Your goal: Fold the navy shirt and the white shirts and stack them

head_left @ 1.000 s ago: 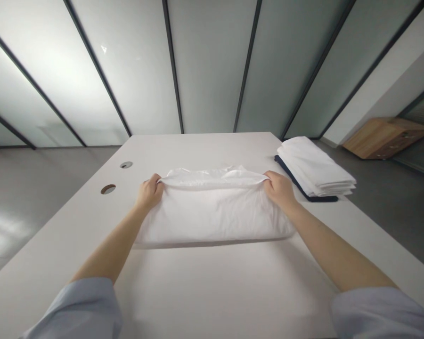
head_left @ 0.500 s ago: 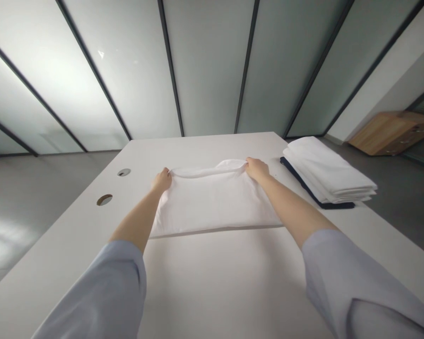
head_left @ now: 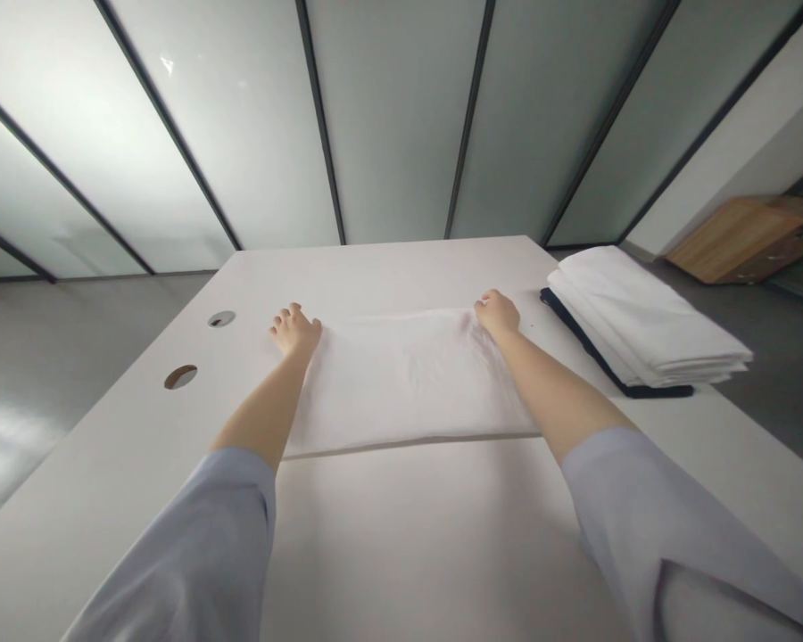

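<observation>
A white cloth [head_left: 394, 383] lies folded into a flat rectangle on the table in front of me, a few creases running toward its far right corner. At its far left corner, my left hand [head_left: 295, 331] is open, fingers spread over the table and thumb beside the cloth's edge. My right hand [head_left: 498, 313] has its fingers curled at the far right corner, closed on the cloth's edge, where the fabric puckers. The exact grip of those fingertips is partly hidden.
On the right of the white table [head_left: 401, 544] sits a stack of folded white cloths [head_left: 649, 312] on a dark folded piece [head_left: 659, 391]. Two round cable holes [head_left: 181, 377] are on the left. Frosted glass panels [head_left: 394, 125] stand behind, with a wooden cabinet [head_left: 742, 236] far right.
The cloth's raised, rolled far edge has come down flat. My left hand has let go and spread its fingers, shifting slightly left; my right hand has moved slightly right.
</observation>
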{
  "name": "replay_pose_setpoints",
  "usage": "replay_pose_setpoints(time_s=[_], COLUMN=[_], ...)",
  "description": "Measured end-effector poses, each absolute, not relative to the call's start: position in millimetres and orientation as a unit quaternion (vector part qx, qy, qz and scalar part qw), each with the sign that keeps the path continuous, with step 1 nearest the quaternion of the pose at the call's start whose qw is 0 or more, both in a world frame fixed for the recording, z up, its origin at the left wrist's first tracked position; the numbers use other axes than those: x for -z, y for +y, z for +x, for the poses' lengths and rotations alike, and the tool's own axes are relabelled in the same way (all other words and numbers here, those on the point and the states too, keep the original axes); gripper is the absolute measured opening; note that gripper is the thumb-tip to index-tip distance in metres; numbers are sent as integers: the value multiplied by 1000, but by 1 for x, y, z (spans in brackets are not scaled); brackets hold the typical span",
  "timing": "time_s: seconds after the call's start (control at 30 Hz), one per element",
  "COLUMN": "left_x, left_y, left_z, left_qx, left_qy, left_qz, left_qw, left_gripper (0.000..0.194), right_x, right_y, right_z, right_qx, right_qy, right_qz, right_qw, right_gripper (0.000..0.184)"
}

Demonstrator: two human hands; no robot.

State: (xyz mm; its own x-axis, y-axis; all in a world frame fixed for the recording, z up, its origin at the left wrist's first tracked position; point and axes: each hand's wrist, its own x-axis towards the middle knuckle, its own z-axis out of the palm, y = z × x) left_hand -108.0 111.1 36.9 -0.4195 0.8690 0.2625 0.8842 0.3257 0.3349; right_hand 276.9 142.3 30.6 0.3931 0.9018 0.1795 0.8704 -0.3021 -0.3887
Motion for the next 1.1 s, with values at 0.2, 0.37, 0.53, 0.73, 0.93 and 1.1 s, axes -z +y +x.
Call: replay_pose_setpoints(time_s=[0.2, 0.37, 0.53, 0.73, 0.93, 1.1], left_x=[-47, -27, -8, -20, -42, -40], left_y=[97, 88, 84, 72, -4, -47], left_z=[-20, 23, -32, -67, -31, -9], left_qx=[115, 57, 48, -13, -52, -37], left_qy=[-712, -706, -751, -770, -651, -630], left_qz=[-690, -694, -654, -636, -756, -774], left_qw=[-57, -125, -78, -52, -50, -53], left_gripper=[47, 59, 82, 76, 48, 45], right_x=[-38, -13, 7, -10, -41, -34], right_y=[137, 120, 112, 95, 25, -23], right_z=[199, 165, 231, 273, 225, 194], right_qx=[-42, -83, -50, -40, -42, -107], right_qy=[-734, -767, -714, -673, -798, -811], right_qz=[-639, -631, -696, -737, -600, -575], right_qw=[228, 75, 65, 43, 41, 25], right_gripper=[38, 45, 58, 55, 38, 47])
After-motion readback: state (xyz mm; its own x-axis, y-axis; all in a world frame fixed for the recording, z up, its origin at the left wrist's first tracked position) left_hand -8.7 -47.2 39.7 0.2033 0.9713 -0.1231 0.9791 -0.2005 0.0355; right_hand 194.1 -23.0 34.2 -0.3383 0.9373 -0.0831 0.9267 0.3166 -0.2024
